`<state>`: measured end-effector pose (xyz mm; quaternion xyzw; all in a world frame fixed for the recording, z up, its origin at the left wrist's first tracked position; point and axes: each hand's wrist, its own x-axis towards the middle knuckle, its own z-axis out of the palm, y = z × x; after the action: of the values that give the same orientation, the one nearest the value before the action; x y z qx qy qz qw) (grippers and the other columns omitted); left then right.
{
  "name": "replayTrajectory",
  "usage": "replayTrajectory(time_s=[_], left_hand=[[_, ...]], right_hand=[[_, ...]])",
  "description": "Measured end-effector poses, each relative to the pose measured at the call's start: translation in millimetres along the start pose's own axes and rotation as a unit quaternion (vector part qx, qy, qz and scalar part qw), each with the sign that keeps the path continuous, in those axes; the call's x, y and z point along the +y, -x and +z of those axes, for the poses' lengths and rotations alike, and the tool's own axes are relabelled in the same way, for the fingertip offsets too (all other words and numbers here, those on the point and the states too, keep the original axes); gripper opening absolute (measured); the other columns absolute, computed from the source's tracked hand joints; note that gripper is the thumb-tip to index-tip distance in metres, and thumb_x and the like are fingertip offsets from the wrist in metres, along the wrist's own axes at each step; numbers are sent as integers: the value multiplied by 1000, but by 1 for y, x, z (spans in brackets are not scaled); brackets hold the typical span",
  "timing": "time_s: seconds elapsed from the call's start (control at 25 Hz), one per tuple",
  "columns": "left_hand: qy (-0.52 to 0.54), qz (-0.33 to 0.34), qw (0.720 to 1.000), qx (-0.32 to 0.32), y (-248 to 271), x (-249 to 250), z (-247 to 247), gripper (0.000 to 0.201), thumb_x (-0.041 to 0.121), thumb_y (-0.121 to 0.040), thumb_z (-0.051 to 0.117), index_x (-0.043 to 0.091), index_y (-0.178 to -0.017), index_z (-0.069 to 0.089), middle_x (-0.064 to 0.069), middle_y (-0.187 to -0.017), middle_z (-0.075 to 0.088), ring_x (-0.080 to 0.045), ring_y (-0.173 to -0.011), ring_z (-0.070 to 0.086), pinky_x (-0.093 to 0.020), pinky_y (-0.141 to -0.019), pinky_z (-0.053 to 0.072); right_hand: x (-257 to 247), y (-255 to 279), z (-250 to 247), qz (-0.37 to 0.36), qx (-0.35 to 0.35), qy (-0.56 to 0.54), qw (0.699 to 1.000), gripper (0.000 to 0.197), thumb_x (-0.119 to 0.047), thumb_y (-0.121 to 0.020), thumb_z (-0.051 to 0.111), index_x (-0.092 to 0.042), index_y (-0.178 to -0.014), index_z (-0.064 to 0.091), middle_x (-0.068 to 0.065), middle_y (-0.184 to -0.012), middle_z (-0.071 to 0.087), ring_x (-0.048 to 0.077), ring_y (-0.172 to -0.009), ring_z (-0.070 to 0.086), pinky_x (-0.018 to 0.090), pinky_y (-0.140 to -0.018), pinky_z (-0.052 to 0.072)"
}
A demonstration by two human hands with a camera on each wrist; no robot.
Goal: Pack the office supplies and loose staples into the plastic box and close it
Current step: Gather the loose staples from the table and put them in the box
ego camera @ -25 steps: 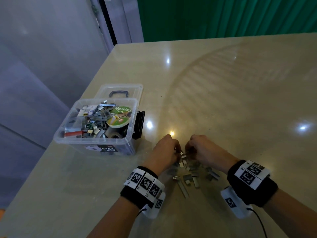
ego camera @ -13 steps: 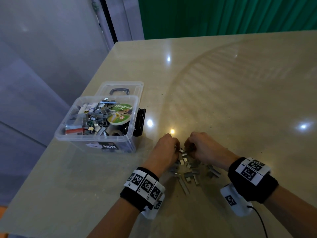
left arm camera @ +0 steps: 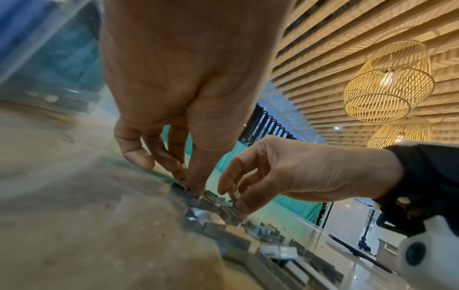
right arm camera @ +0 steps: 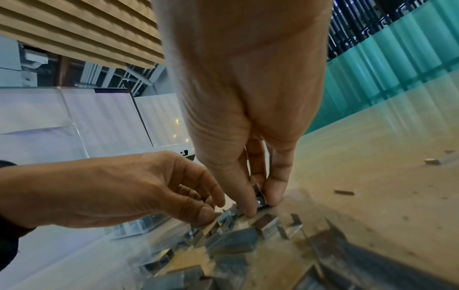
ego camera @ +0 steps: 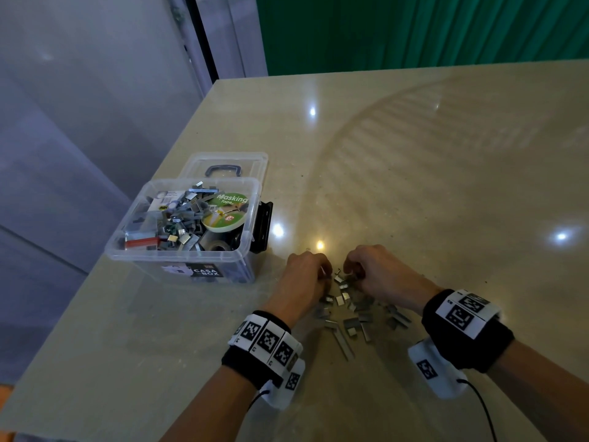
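Fingers (right arm camera: 274, 188) of my right hand (ego camera: 379, 275) and left hand (ego camera: 306, 279) pinch loose staples (ego camera: 350, 317) just right of the plastic box (ego camera: 191, 256); bare bench (ego camera: 446, 173) stretches beyond, box near its left edge.

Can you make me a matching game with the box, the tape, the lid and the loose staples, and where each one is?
1. box
2. tape
3. lid
4. loose staples

A. inside the box
B. on the table between the hands
C. flat behind the box
D. on the table, left of the hands

Pairs: 1-D, 2-A, 3-C, 4-B
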<state>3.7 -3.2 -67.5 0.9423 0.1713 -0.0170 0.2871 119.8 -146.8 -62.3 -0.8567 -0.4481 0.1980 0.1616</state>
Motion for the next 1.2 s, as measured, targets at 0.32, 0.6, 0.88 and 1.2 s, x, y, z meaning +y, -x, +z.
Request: replayTrajectory(time_s=[0.32,0.6,0.88,1.2], left_hand=[[-18,8,1000,-16,6,-4,-1,23,13,-92,68,13,-115,70,-5,-116,62,-18,-100,64,-31,-89,56],[17,21,1000,16,10,2,-9,23,14,-91,67,13,-114,71,-4,-111,64,-13,-95,63,-19,-79,51],[65,55,994,66,16,28,-52,24,12,-88,68,14,-111,72,-2,-108,65,-13,-92,64,-26,-85,55],[95,-7,963,251,44,-36,-174,18,7,-82,74,15,-98,74,6,-93,68,-3,-83,66,-11,-76,52]], right_hand=[[9,1,1,0,11,-13,1000,15,-8,-90,67,-13,-101,75,2,-101,68,11,-86,64,30,-79,60],[-1,3,-17,0,15,-49,999,14,-8,-89,70,-12,-99,79,0,-97,76,4,-84,70,22,-79,60],[-31,-13,-62,-29,50,-54,997,14,-10,-86,76,-18,-96,81,-8,-90,77,-6,-73,67,11,-68,53],[-146,-81,-100,-159,106,-99,977,17,-6,-78,77,-18,-88,82,-9,-81,77,0,-74,69,16,-71,54]])
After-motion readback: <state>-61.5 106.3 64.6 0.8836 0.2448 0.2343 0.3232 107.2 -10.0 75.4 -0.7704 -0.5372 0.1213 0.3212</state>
